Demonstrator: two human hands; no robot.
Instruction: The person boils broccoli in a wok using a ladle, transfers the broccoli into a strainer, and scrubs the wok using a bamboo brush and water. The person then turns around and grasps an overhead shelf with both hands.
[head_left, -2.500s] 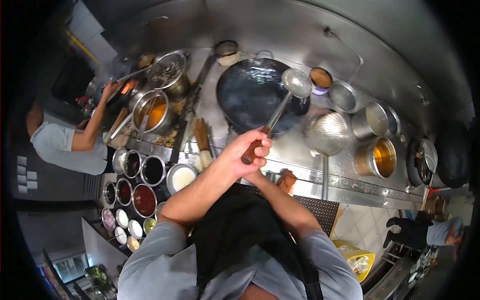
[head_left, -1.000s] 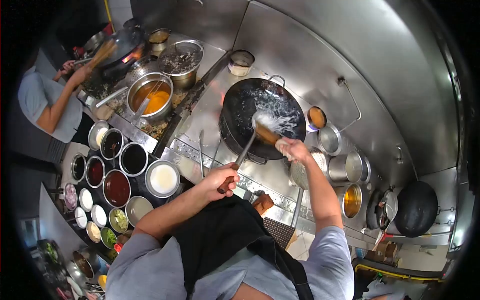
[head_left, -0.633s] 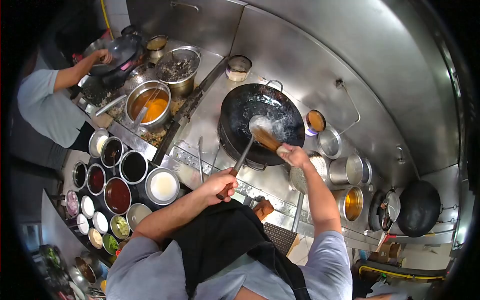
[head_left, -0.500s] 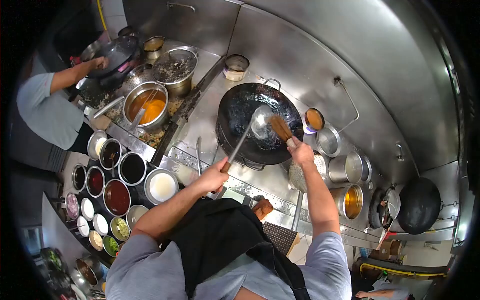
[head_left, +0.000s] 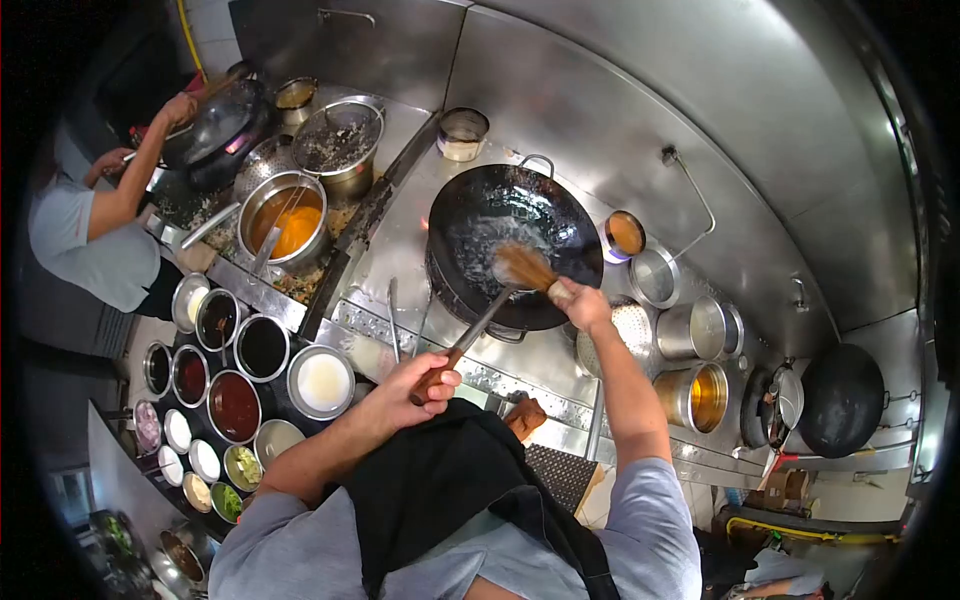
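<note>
A large black wok (head_left: 465,215) stands on the steel counter with a little water and foam inside. My left hand (head_left: 422,386) is closed round the wooden handle of a metal ladle (head_left: 480,325), whose bowl lies in the wok, mostly hidden under the brush. My right hand (head_left: 583,304) grips the pale handle end of a bristle brush (head_left: 526,267); its bristles are blurred and lie over the ladle bowl. Beside my right forearm is a perforated strainer (head_left: 632,328).
A steel pot of orange liquid (head_left: 290,222) and a sieve over a pot (head_left: 340,140) stand at the left. Several sauce bowls (head_left: 234,406) fill the lower left. Another person (head_left: 100,235) works at a wok at far left. A tap (head_left: 712,215) reaches out from the wall.
The ladle has been lowered toward the wok's near side, and the brush has moved left onto its bowl. The other person's arm has lifted, with a brush-like tool over their wok.
</note>
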